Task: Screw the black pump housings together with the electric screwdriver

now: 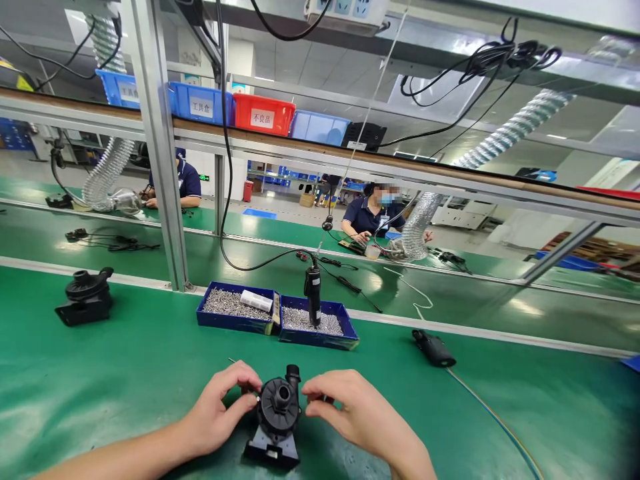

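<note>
A black pump (pixel 280 408) with a round ribbed housing and an upright outlet stands on the green bench in front of me. My left hand (pixel 220 408) is at its left side, thumb and fingers pinched round a small silver screw (pixel 258 399) at the housing's edge. The thin tip of another metal piece (pixel 231 360) shows behind those fingers. On the pump's right side, my right hand (pixel 353 410) is curled, thumb and forefinger close together near the rim. Whatever its fingers hold is hidden or too small to name.
Beyond the pump sit two blue trays (pixel 235 325) (pixel 320 339) of small metal parts. A black electric screwdriver (pixel 313 293) hangs over the right tray. Another pump (pixel 87 297) stands at left; a black device (pixel 434 348) with a hose lies at right. Two co-workers sit across.
</note>
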A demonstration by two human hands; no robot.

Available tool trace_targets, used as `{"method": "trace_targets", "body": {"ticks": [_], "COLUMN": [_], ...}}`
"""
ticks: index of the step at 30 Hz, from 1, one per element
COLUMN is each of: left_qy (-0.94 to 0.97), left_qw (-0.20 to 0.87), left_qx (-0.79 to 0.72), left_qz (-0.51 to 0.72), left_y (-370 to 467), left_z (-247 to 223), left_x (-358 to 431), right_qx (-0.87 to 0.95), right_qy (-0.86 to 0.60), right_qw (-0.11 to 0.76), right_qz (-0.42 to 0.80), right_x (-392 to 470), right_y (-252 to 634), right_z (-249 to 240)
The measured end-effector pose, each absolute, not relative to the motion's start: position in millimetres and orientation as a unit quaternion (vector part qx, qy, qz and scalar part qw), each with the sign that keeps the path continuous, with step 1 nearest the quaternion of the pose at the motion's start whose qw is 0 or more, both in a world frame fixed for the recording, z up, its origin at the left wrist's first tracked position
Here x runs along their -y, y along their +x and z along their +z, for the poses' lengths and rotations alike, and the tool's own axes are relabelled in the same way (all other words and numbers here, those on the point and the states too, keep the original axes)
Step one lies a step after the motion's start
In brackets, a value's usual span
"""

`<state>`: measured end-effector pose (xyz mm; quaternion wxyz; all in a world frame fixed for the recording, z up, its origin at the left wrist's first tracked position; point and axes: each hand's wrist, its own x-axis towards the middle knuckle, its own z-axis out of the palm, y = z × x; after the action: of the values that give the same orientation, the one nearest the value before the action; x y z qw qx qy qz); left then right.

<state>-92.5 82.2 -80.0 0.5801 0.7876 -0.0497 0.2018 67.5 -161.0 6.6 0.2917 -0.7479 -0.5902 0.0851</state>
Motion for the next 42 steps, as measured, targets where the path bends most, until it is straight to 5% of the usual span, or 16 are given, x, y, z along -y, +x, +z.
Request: {"method": "trace_targets", "body": {"ticks": [4, 10, 19, 31, 39, 42], "left_qy": [0.806, 0.873, 0.894, 0.919, 0.978, 0.956], "left_qw": [0.536, 0.437, 0.417, 0.377, 0.195, 0.261], "left_qx": [0.033, -0.01, -0.063, -0.047, -0.02, 0.012], "left_qz": [0.248, 0.217, 0.149, 0.105, 0.076, 0.131], "left_y": [-85.3, -63.0, -55.0, -61.0, -64.6, -66.3], "left_z": [-85.5, -103.2, -114.3, -91.3, -92.5, -86.6], "left_x": [-93.3, -130.7, -141.1, -161.7, -148.3, -145.1], "right_qx": [0.679, 0.696, 0.708, 0.649, 0.642, 0.687], "right_qy": [-0.632, -0.651, -0.663, -0.697, -0.717, -0.671], "right_qw": [0.374, 0.282, 0.226, 0.274, 0.252, 0.24], "right_qz": [-0.015, -0.114, -0.085, -0.138, -0.104, -0.141], "right_x": [160.4, 149.1, 142.0, 143.1, 132.3, 131.3], "right_y": [57.0, 33.0, 31.2, 38.9, 31.4, 23.4], "right_z": [7.4, 7.7, -7.6, -8.3, -23.5, -18.3]}}
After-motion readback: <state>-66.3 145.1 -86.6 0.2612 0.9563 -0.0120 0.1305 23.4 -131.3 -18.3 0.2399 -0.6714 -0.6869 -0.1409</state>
